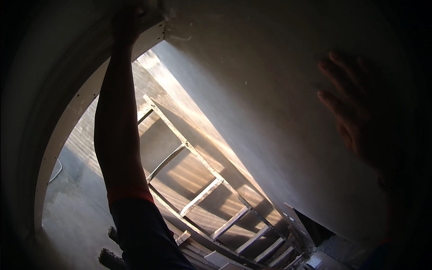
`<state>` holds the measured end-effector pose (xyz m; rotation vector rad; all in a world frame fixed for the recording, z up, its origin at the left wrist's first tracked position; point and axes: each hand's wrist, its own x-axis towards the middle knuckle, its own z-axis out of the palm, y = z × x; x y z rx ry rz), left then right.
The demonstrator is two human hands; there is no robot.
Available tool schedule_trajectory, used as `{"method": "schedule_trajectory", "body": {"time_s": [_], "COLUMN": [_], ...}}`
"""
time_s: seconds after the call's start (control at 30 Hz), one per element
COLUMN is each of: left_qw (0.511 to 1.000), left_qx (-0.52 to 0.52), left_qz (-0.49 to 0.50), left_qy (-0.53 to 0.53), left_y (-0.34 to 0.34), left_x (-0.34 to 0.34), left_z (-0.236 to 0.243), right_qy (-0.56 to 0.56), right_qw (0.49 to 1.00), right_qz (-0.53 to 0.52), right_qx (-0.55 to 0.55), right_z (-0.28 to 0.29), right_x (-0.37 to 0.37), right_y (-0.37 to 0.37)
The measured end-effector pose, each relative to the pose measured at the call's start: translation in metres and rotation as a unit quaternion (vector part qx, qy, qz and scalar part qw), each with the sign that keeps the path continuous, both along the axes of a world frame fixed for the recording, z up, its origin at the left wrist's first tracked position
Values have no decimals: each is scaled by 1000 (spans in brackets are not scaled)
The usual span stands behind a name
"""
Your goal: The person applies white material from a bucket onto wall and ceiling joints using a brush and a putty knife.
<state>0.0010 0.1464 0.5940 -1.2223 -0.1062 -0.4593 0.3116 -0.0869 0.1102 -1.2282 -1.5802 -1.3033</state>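
My left arm reaches up to the top of the view. There my left hand (128, 22) is at the edge of a pale curved panel (67, 110) with a row of small dark dots along it. Deep shadow and blur hide its fingers and anything they may hold. My right hand (348, 99) lies with fingers spread against, or very close to, a smooth grey wall (252, 99). Nothing shows in it.
Below, a wooden ladder (204, 162) with pale, stained rails leans in strong sunlight. Loose boards (193, 249) lie near its foot, beside two rough dark pole ends (110, 258). A dark opening (310, 225) shows low on the right. A thin pale cable (58, 171) curves at the left.
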Motion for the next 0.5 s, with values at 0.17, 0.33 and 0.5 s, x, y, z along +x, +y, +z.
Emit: {"method": "schedule_trajectory", "body": {"time_s": [0.17, 0.33, 0.5], "left_qw": [999, 996, 997], "left_qx": [-46, -46, -29], "left_qz": [-21, -41, -49], "left_qy": [14, 67, 51], "left_y": [6, 14, 30], "left_x": [17, 16, 23], "left_z": [-11, -16, -16], "right_qy": [-1, -5, -4], "right_qw": [1000, 1000, 1000], "right_qz": [-8, -5, -5], "right_qx": [-10, -9, -7], "right_z": [-1, -2, -2], "right_x": [4, 4, 4], "right_y": [0, 1, 1]}}
